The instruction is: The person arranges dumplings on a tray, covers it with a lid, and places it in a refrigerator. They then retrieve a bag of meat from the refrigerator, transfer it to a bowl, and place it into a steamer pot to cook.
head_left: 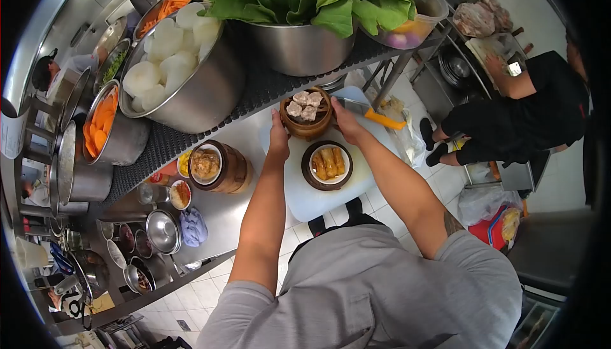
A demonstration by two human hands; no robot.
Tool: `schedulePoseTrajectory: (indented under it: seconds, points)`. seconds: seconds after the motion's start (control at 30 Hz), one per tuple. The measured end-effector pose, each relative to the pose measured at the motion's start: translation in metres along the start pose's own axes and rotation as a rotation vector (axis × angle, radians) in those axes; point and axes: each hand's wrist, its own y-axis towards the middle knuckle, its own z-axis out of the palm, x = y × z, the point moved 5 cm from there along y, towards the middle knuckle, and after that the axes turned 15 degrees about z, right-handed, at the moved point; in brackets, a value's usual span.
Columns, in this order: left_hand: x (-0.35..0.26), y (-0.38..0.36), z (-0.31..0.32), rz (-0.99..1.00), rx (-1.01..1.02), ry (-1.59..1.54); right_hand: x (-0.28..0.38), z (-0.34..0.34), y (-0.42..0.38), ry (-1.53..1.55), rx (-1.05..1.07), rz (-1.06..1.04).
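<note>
My left hand (279,134) and my right hand (345,123) grip opposite sides of a round bamboo steamer (307,131), fingers curved around its wall. Several pale meat dumplings (308,105) sit inside it. Closer to my body, a second steamer (326,186) stands on the white cutting board (304,204) and holds a white dish with golden-brown rolls (328,162). Left of my left forearm is a taller stack of bamboo steamers (237,172), its top dish containing glazed food (205,164).
A shelf above the counter carries a pot of white slices (167,59), a pot of leafy greens (302,48) and a pot of carrot slices (102,120). Metal bowls (163,231) and a purple cloth (193,227) lie at left. Another person (522,104) works at right.
</note>
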Motion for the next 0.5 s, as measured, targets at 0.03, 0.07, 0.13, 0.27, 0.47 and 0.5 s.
schedulePoseTrajectory:
  seconds: [0.03,0.07,0.13,0.27,0.47,0.5]
  points:
    - [-0.004,-0.001,0.008,0.002,0.039,-0.042,-0.002,0.003,0.006,-0.019,-0.020,0.014]
    - [0.002,0.004,0.008,-0.016,0.013,-0.039,-0.004,0.005,0.012,-0.039,-0.041,0.029]
    - [-0.006,0.001,0.010,0.020,0.025,-0.038,0.012,0.016,-0.010,-0.028,-0.037,0.015]
    - [-0.037,-0.010,0.003,0.119,0.037,0.021,0.021,0.025,-0.017,-0.029,0.000,0.008]
    - [-0.082,-0.070,0.009,0.051,0.033,0.087,0.034,0.041,-0.131,0.110,0.057,-0.021]
    - [-0.083,-0.084,0.010,-0.012,0.049,0.102,0.025,0.041,-0.145,0.188,0.063,-0.003]
